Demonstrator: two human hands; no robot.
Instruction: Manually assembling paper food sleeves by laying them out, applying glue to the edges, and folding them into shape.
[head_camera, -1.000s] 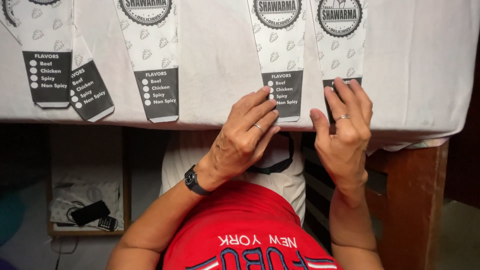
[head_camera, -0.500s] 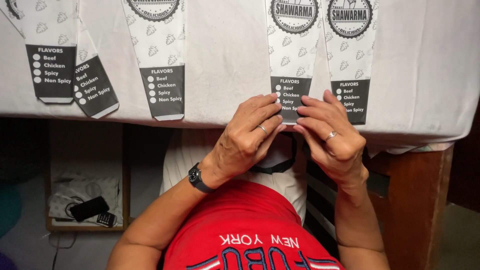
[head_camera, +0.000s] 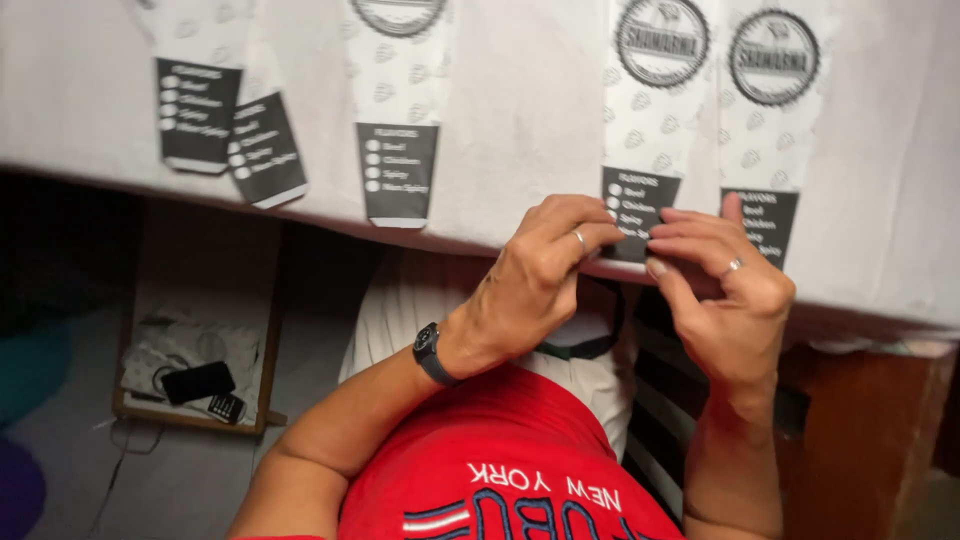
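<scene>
White cloth covers the table (head_camera: 500, 110), whose near edge runs across the view, and a row of long printed paper sleeves lies on it with their dark checklist ends hanging toward the person. Both hands have come together on one of them — the paper sleeve (head_camera: 655, 120) at about one o'clock from the middle of the view. Half a second ago they were only closing in on its dark lower end; a second ago the right hand lay flat on the neighbouring sleeve (head_camera: 772, 130), further toward two o'clock. Now the left hand (head_camera: 535, 280), with a ring and a black wristwatch (head_camera: 432, 352) at seven o'clock from it, has its fingers curled and its fingertips (head_camera: 600, 235) pressed onto the dark end of the sleeve at the table edge. The right hand (head_camera: 725, 295), also ringed, meets it from three o'clock, with fingers stretched nearly straight and pinched onto the same end. So the grip has shifted from a flat rest to a two-handed pinch on one sleeve, which still lies on the cloth; whether the end is lifted I cannot tell. Three more sleeves (head_camera: 400, 130) lie untouched toward ten and eleven o'clock. Below, at eight o'clock, a wooden tray (head_camera: 200, 355) on the floor holds a phone and cables.
</scene>
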